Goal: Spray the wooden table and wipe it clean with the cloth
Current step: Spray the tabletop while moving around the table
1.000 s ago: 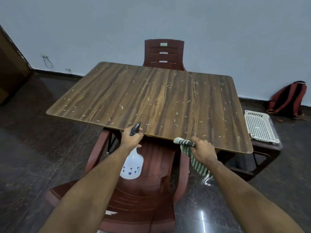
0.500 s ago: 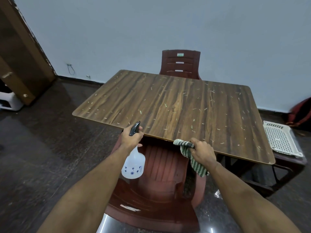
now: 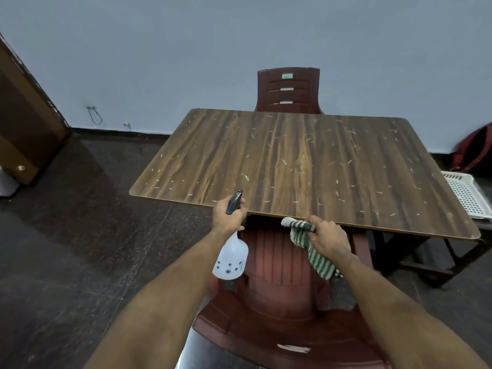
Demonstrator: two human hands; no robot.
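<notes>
The wooden table [image 3: 292, 161] has dark grain and is littered with small pale scraps. My left hand [image 3: 229, 217] grips the neck of a white spray bottle [image 3: 231, 259] with a black nozzle, held just off the table's near edge, nozzle pointing over the top. My right hand [image 3: 327, 239] holds a green-and-white striped cloth [image 3: 311, 249] bunched at the near edge; the rest of the cloth hangs down below the hand.
A maroon plastic chair [image 3: 279, 315] stands right below my arms, tucked at the near side. Another maroon chair [image 3: 288, 90] is at the far side. A white perforated tray [image 3: 466, 193] sits on a low bench at the right, a red backpack [image 3: 476, 153] behind it. A wooden door [image 3: 24, 123] is at left.
The view has swung left, so the table now sits further right in frame. Both hands keep their holds at the near edge; bottle and cloth are unchanged.
</notes>
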